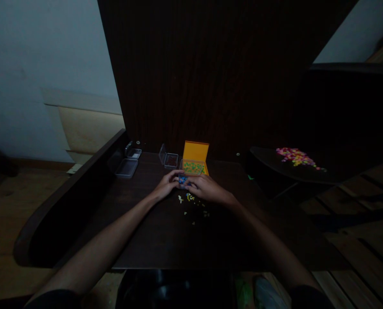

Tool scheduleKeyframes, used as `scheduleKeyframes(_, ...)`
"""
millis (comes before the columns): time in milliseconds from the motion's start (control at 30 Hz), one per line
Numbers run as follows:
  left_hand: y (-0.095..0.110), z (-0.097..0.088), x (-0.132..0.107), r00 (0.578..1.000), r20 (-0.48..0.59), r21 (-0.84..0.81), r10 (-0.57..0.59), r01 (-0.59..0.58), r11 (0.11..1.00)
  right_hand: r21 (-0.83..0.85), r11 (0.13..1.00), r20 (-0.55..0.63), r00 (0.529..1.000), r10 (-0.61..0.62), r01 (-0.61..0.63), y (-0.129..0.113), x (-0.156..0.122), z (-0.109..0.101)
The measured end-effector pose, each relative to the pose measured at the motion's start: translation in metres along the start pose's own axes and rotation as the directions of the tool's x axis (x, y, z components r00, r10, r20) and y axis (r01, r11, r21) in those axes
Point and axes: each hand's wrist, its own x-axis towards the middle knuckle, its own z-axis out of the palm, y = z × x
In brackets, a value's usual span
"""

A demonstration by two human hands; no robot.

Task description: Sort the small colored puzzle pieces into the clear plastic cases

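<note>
Hands [167, 185] [207, 187] together at small box [181, 186], forearms [127, 226] angled inward

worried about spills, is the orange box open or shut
The orange box is open: its lid stands raised at the back, green pieces showing in front.

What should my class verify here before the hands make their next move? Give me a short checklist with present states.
1. Left hand at the small clear box: ok, its fingers are at the box's left side.
2. Blue pieces inside the box: ok, some show between the hands.
3. Right hand pinching a piece: cannot tell, its fingertips are too small and dark.
4. Orange lid raised: ok, it stands up behind the green pieces.
5. Pale loose pieces gathered together: not ok, they lie scattered on the desk.
</note>
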Motion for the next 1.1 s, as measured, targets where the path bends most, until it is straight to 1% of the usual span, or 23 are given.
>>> scheduleKeyframes(133,0.0,0.0,0.0,1.0,0.002,0.005,0.005,-0.005,1.0,0.015,1.0,0.008,1.0,0.004,-0.004,0.006,0.017,0.0)
scheduleKeyframes(267,0.0,-0.001,0.001,1.0,0.015,0.007,0.015,-0.015,1.0,-0.046,0.999,0.054,0.998,-0.026,0.028,0.01,0.03,0.004)
scheduleKeyframes(367,0.0,-0.001,0.002,0.999,0.014,0.006,0.038,-0.038,0.999,-0.11,0.993,0.093,0.995,-0.02,0.03,0.011,0.035,0.006)
scheduleKeyframes(467,0.0,-0.002,0.002,0.999,0.02,0.017,0.036,-0.037,0.999,-0.132,0.991,0.11,0.994,-0.011,0.026,0.012,0.035,0.006)
scheduleKeyframes(533,-0.001,-0.001,0.002,0.999,0.023,0.025,0.025,-0.025,0.999,-0.113,0.993,0.089,0.996,-0.018,0.028,0.012,0.033,0.003)
scheduleKeyframes(667,0.0,-0.001,0.001,1.0,0.004,0.025,0.017,-0.018,1.0,-0.026,0.999,0.008,1.0,-0.02,0.02,0.01,0.021,-0.007)
scheduleKeyframes(733,0.0,0.0,0.001,1.0,-0.008,0.015,0.022,-0.022,1.0,0.002,1.0,0.002,1.0,-0.022,0.022,0.008,0.012,-0.01)
scheduleKeyframes(800,0.0,0.0,0.001,1.0,-0.018,0.008,0.017,-0.017,1.0,-0.006,0.999,0.035,0.999,-0.036,0.036,0.006,0.003,-0.01)
scheduleKeyframes(900,-0.001,0.0,0.001,1.0,-0.03,-0.001,-0.002,0.002,1.0,-0.093,0.995,0.127,0.991,-0.035,0.047,0.004,-0.008,-0.004)
scheduleKeyframes(1000,-0.001,0.0,0.001,0.999,-0.04,0.0,-0.01,0.01,1.0,-0.198,0.98,0.192,0.981,0.017,0.021,0.003,-0.012,0.006)
scheduleKeyframes(1100,-0.001,-0.001,0.001,0.999,-0.04,-0.005,-0.013,0.012,1.0,-0.263,0.965,0.213,0.974,0.072,-0.014,0.003,-0.013,0.015)
